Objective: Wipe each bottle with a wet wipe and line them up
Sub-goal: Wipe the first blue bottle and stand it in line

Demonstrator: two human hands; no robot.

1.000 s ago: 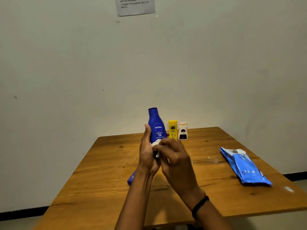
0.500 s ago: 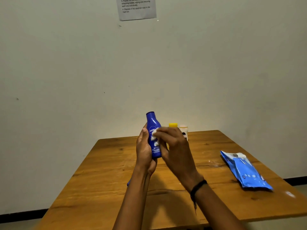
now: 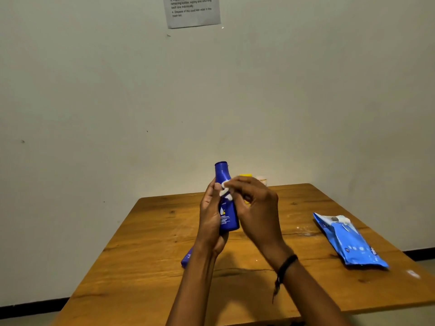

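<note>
A dark blue plastic lotion bottle (image 3: 226,203) stands nearly upright in the air above a wooden bench (image 3: 146,267), its long axis vertical with a slight lean, its capped neck pointing up towards the wall. The side facing the camera carries small white print that is too fine to read.

The left hand (image 3: 211,217) is wrapped around the lower left side of the bottle, thumb up along its edge, palm facing right, forearm rising from the bottom of the view. The right hand (image 3: 256,208) comes in from the right with its fingers curled and pinched on a small crumpled white wet wipe (image 3: 225,191), which is pressed against the upper part of the bottle. A black band (image 3: 286,265) circles the right wrist.

Just behind the right hand, partly hidden, stand a small yellow bottle (image 3: 245,176) and a small white bottle (image 3: 261,179). Below the left wrist, part of another blue object (image 3: 187,258) lies on the bench. Well to the right of the right hand lies a flat blue wipes pack (image 3: 350,241); its lettering is unreadable.

High on the wall hangs a printed paper sheet (image 3: 193,11); one line reads "Dispose of the used wet wipe in the trash bin."
</note>
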